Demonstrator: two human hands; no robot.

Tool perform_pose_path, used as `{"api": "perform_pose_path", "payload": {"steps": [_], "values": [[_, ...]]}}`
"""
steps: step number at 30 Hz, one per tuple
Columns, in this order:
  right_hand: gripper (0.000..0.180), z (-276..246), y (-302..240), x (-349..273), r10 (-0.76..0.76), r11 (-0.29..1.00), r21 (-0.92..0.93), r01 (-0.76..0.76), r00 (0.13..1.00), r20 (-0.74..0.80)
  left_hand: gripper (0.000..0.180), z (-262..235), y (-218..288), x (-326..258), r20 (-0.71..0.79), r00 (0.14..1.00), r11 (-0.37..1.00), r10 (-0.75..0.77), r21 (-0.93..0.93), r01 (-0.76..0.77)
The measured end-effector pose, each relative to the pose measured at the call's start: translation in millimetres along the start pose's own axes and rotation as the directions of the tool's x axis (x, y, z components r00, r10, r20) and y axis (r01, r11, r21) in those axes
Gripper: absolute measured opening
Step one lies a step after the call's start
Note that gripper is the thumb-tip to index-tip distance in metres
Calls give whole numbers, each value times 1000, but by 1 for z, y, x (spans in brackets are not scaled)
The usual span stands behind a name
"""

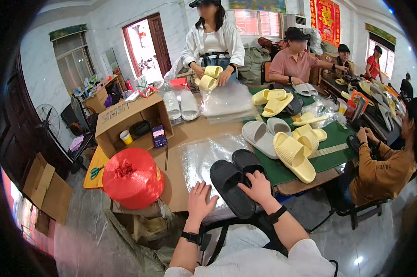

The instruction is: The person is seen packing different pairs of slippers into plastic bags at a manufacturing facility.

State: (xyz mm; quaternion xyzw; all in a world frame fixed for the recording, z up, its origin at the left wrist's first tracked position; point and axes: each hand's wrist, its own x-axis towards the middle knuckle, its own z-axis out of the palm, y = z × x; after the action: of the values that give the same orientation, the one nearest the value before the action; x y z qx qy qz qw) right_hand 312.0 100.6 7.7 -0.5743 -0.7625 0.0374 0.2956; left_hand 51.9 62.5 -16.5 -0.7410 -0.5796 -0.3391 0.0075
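A pair of black slippers lies at the table's near edge, a left black slipper (234, 189) and a right one (248, 161) slightly farther off. My right hand (259, 188) is on the heel part of the right slipper, thumb and fingers gripping it; part of that slipper is hidden under the hand. My left hand (201, 203) is open and holds nothing, its fingers spread just left of the slippers, over the clear plastic bags (194, 159). The bags are spread flat and run beneath the black pair.
Left are a red twine roll (132, 177), teal scissors (96, 172) and an open cardboard box (118, 121). Yellow slippers (294, 157) and grey slippers (259, 137) lie on a green mat (331, 161). Across the table a person (213, 39) holds yellow slippers; others sit right.
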Motion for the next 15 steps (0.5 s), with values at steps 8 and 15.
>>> {"api": "perform_pose_path", "payload": {"steps": [8, 15], "values": [[52, -3, -2, -3, 28, 999, 47, -26, 999, -35, 50, 3, 0, -7, -36, 999, 1000, 29, 10, -28], [55, 1, -2, -2, 24, 999, 42, -21, 998, -58, 50, 4, -4, -6, -40, 999, 1000, 13, -12, -13]]}}
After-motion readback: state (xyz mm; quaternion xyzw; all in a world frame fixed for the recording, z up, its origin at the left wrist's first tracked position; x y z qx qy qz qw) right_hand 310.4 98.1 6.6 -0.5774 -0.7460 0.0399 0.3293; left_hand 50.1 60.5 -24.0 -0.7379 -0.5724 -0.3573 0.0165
